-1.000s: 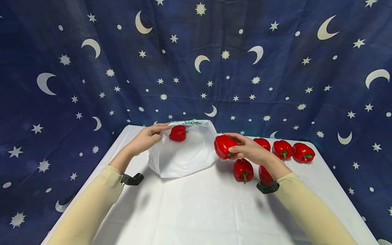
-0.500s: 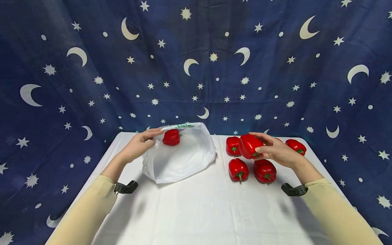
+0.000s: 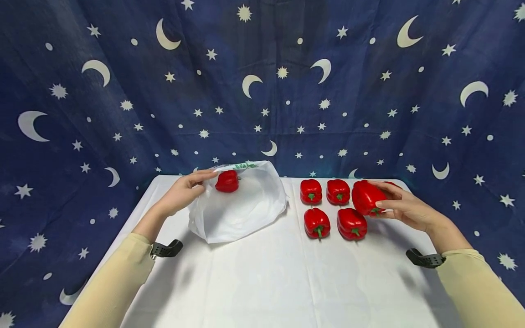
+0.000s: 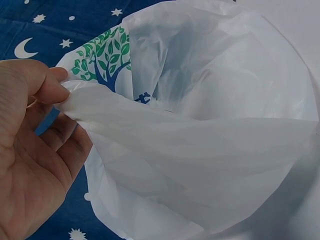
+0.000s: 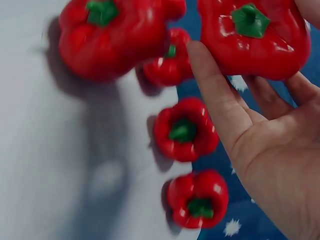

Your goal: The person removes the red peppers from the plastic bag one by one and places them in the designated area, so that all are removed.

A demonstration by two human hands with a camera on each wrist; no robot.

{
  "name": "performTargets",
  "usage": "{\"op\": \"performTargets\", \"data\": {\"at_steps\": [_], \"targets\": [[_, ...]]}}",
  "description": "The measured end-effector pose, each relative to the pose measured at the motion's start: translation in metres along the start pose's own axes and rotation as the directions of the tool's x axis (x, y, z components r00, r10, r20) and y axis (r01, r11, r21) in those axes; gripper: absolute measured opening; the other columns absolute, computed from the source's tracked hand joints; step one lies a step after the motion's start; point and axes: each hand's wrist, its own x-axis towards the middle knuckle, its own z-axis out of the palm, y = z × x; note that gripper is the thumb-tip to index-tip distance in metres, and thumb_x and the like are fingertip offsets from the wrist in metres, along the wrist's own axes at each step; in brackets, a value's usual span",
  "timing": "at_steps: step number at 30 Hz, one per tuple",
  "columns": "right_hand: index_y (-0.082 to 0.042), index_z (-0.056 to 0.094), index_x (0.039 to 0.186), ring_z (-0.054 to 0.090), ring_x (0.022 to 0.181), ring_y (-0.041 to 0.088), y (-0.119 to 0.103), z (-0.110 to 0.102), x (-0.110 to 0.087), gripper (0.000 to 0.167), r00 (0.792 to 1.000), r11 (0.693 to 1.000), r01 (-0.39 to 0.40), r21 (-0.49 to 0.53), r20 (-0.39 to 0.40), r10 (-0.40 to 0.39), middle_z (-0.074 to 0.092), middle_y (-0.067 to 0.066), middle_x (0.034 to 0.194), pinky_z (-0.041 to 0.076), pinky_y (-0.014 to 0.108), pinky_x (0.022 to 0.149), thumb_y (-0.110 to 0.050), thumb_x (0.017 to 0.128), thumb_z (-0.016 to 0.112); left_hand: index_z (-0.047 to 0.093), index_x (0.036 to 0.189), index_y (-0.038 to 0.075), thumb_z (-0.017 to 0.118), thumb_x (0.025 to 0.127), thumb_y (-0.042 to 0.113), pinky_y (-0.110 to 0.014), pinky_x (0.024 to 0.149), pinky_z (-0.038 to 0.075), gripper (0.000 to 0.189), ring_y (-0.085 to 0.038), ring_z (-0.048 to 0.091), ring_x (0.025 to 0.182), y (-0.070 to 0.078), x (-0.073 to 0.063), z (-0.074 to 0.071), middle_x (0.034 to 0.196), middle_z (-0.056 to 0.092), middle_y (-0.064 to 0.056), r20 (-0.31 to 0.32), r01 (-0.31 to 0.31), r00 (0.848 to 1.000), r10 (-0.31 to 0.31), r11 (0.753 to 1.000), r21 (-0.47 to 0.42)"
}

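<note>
My left hand (image 3: 184,191) pinches the rim of a white plastic bag (image 3: 266,205), whose mouth gapes toward me. Thumb and forefinger clasp the film beside a printed green tree in the left wrist view. Inside the bag, near that hand, sits one red bell pepper (image 3: 227,181). On the right side, my right hand (image 3: 408,207) grips another red bell pepper (image 3: 367,197) by its side, with its green stem end (image 5: 251,21) showing in the right wrist view. The held pepper overlaps the row of peppers in the head view.
Several red bell peppers stand in two rows right of the bag, among them a front-left pepper (image 3: 316,223) and a front-right pepper (image 3: 352,223). They rest on a white-covered table (image 3: 262,282). A dark blue star-and-moon curtain (image 3: 262,146) hangs behind the table.
My right hand has carried its pepper rightward, from beside the bag's mouth to the right part of the pepper rows. The left hand keeps its hold on the bag. The head view has shifted slightly.
</note>
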Motion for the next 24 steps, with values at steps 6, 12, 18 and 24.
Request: {"op": "performTargets", "data": {"at_steps": [6, 12, 18, 24], "targets": [[-0.018, 0.030, 0.156, 0.057, 0.118, 0.018, 0.012, -0.015, -0.010, 0.061, 0.993, 0.995, -0.095, -0.011, -0.066, 0.094, 0.022, 0.007, 0.147, 0.049, 0.055, 0.098, -0.007, 0.103, 0.057, 0.060, 0.146, 0.017, 0.051, 0.102, 0.005, -0.053, 0.110, 0.038, 0.047, -0.027, 0.035, 0.147, 0.002, 0.000, 0.000, 0.159, 0.042, -0.001, -0.001, 0.013, 1.000, -0.013, 1.000, 0.003], [-0.020, 0.027, 0.159, 0.060, 0.114, 0.014, 0.029, -0.027, -0.020, 0.062, 0.990, 0.993, -0.122, -0.006, -0.074, 0.121, 0.009, 0.011, 0.155, 0.051, 0.054, 0.098, -0.009, 0.105, 0.054, 0.060, 0.146, 0.017, 0.051, 0.102, 0.004, -0.051, 0.109, 0.038, 0.047, -0.026, 0.036, 0.146, 0.001, 0.000, 0.001, 0.158, 0.043, -0.002, -0.002, 0.007, 1.000, -0.007, 1.000, 0.004], [-0.023, 0.026, 0.160, 0.056, 0.115, 0.012, 0.040, -0.033, -0.025, 0.064, 0.983, 0.986, -0.166, -0.020, -0.086, 0.164, 0.003, 0.017, 0.159, 0.049, 0.054, 0.100, -0.014, 0.104, 0.057, 0.060, 0.146, 0.016, 0.051, 0.102, 0.004, -0.039, 0.106, 0.040, 0.047, -0.025, 0.037, 0.145, 0.000, -0.001, 0.001, 0.157, 0.044, -0.001, -0.011, 0.001, 1.000, -0.001, 1.000, 0.006], [-0.019, 0.022, 0.161, 0.040, 0.129, 0.031, 0.048, -0.036, -0.027, 0.071, 0.969, 0.973, -0.225, -0.039, -0.114, 0.220, 0.005, 0.022, 0.161, 0.045, 0.059, 0.103, -0.017, 0.102, 0.061, 0.060, 0.146, 0.015, 0.051, 0.102, 0.004, -0.025, 0.100, 0.041, 0.047, -0.025, 0.038, 0.144, 0.001, -0.001, 0.002, 0.158, 0.044, -0.002, -0.007, -0.001, 1.000, 0.001, 1.000, -0.003]]}}
